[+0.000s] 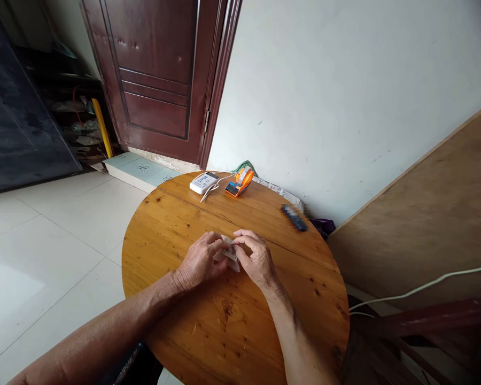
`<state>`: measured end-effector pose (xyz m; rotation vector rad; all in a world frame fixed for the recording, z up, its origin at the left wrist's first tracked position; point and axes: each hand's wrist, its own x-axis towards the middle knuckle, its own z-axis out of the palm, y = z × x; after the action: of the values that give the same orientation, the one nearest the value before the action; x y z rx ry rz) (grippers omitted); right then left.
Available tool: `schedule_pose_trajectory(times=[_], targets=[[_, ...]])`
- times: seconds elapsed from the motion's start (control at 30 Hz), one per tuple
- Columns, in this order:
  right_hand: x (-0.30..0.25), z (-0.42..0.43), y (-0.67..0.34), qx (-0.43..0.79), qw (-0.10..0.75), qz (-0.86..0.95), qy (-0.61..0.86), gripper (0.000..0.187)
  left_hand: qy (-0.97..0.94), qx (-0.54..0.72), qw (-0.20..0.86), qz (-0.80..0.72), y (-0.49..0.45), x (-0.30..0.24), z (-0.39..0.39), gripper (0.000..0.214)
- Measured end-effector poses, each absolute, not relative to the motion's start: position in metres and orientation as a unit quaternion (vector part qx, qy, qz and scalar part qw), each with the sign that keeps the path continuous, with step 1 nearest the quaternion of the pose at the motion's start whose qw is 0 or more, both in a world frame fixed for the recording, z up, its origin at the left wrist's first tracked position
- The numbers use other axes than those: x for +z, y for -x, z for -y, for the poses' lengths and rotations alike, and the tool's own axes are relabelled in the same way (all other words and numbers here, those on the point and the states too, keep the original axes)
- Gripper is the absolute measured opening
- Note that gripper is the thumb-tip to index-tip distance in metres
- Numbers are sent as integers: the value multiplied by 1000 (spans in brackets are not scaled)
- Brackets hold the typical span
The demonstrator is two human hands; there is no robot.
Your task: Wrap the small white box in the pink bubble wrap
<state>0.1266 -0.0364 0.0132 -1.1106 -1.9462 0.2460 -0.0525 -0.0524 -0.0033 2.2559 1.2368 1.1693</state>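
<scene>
Over the middle of the round wooden table (232, 331), a small whitish packet (231, 253), like folded paper or thin plastic, is between my two hands. My left hand (202, 259) is closed on its left side, fingers bent over the top. On the other side, my right hand (256, 260) pinches the upper right edge with thumb and fingertips. Faint marks show on the packet's face; its exact kind is not clear, and the fingers cover part of it.
Toward the table's far edge lie a white box-shaped device (203, 183) with a white cable (210, 190), and an orange tape dispenser (240, 183). A dark, blurred oblong object (294, 217) is at the right. Beyond stand a wall (324, 96) and a dark red door (156, 69).
</scene>
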Motion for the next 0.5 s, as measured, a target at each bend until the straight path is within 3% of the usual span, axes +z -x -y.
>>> schedule_pose_trajectory(times=[0.33, 0.5], targets=[[28, 52, -120, -28, 331, 844, 421, 14, -765, 400, 221, -453, 54, -2, 50, 21], [26, 52, -124, -27, 385, 823, 417, 16, -770, 398, 222, -447, 55, -7, 47, 25]])
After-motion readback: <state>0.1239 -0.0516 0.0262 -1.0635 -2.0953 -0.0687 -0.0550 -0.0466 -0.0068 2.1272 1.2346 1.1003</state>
